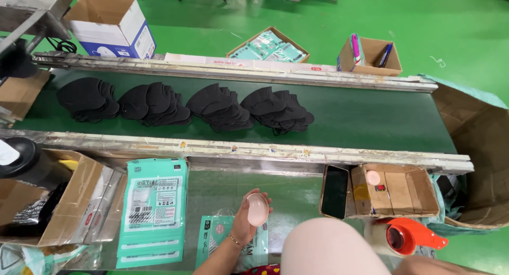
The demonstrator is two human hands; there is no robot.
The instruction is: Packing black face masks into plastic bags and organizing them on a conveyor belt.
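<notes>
While the conveyor belt (pixel 360 118) carried four heaps of black face masks (pixel 183 106) across the far half of the scene, the left hand (pixel 249 216) was raised palm-up over the near steel worktop (pixel 222 193), its fingers curled loosely around a small pale pink oval dish (pixel 258 209) that rested in the palm. Just under that hand lay a single teal mask pouch (pixel 217 235), flat on the worktop, and to its left a stack of the same teal pouches (pixel 154 211) lay fanned toward the near edge. Further left stood an open cardboard box (pixel 63 201) with dark contents inside. The right hand (pixel 429 265) showed only as a sliver at the near right edge, close to an orange tape dispenser (pixel 405 237); whether its fingers were spread or closed could not be told. Right of the raised hand, a black phone (pixel 335 192) leaned against the side of a small cardboard box (pixel 403 190), on whose flap sat a small pink round thing (pixel 373 177). Beyond the belt, on the green floor (pixel 450 20), stood a carton of teal packets (pixel 269 46) and a small box holding pens (pixel 371 55).
</notes>
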